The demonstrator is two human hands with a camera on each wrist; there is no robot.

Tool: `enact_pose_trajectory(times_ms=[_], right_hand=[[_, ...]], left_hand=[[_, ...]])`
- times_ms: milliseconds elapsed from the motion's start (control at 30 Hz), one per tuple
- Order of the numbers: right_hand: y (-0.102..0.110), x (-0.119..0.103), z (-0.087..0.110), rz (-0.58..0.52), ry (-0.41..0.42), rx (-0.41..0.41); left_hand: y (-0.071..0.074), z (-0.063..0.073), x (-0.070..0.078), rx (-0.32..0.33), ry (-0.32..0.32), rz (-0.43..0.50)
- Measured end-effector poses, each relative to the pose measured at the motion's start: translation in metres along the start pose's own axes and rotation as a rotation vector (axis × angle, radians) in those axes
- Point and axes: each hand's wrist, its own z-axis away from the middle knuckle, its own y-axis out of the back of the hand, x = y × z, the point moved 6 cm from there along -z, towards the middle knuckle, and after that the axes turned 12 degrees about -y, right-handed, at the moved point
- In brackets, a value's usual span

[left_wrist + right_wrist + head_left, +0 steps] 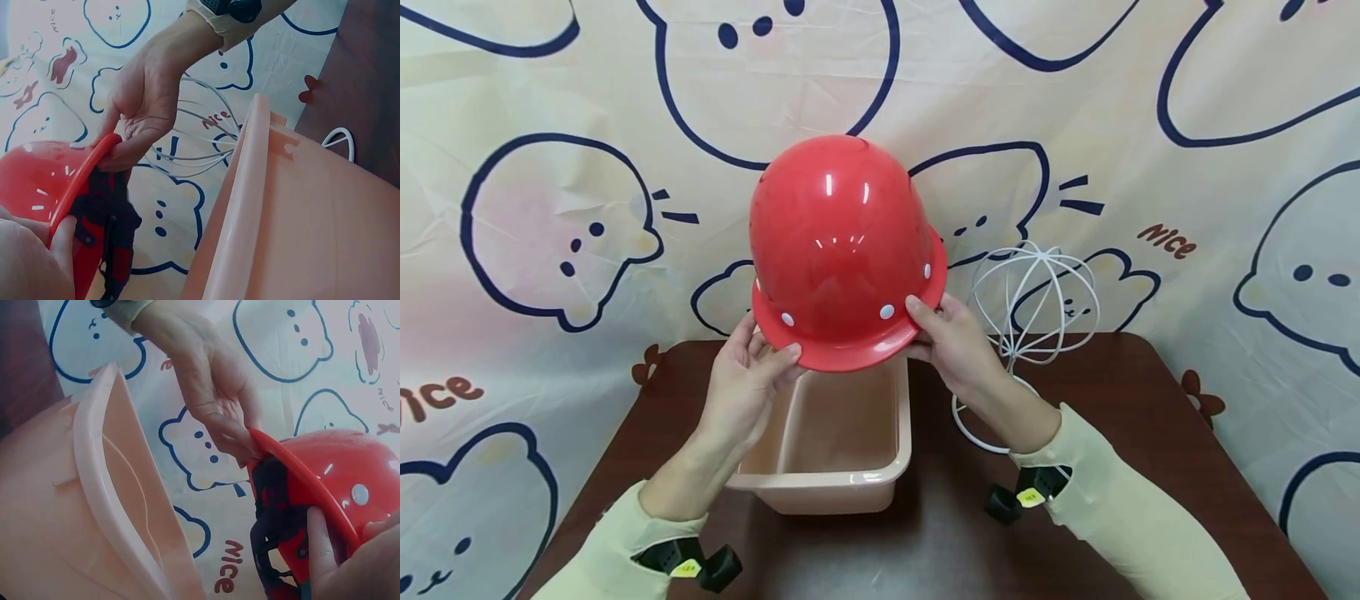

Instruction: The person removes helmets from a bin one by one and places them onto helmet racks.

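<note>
A red hard hat (842, 242) with white rivets is held up in front of me, dome upward and brim toward me. My left hand (745, 375) grips the brim on the left, thumb on top and fingers beneath. On the right side of the brim, my right hand (958, 342) pinches it the same way. Dark straps (272, 519) of the inner harness hang under the shell in the right wrist view. Below the hat stands a beige plastic basin (827, 492), its far part hidden behind the hat.
A white wire stand (1037, 308) with a round cage top and ring base stands right of the basin. Both rest on a dark brown table (1120, 467). A cartoon-printed cloth (550, 233) hangs behind and at both sides.
</note>
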Motion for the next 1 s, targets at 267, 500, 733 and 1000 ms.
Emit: enact_pose_trajectory(times_ms=[267,500,733,1000], right_hand=[[-0.009,-0.003,0.011,0.026,0.074,0.024],[-0.017,-0.007,0.02,0.044,0.188,-0.041],[-0.016,-0.016,0.021,0.093,0.166,-0.023],[-0.006,-0.025,0.021,0.163,0.028,0.021]], left_hand=[[-0.006,0.0,0.006,0.027,-0.08,-0.044],[-0.009,0.0,0.007,0.041,-0.065,-0.053],[-0.011,0.0,0.012,0.038,-0.064,-0.069],[-0.025,0.0,0.023,0.032,-0.029,-0.12]])
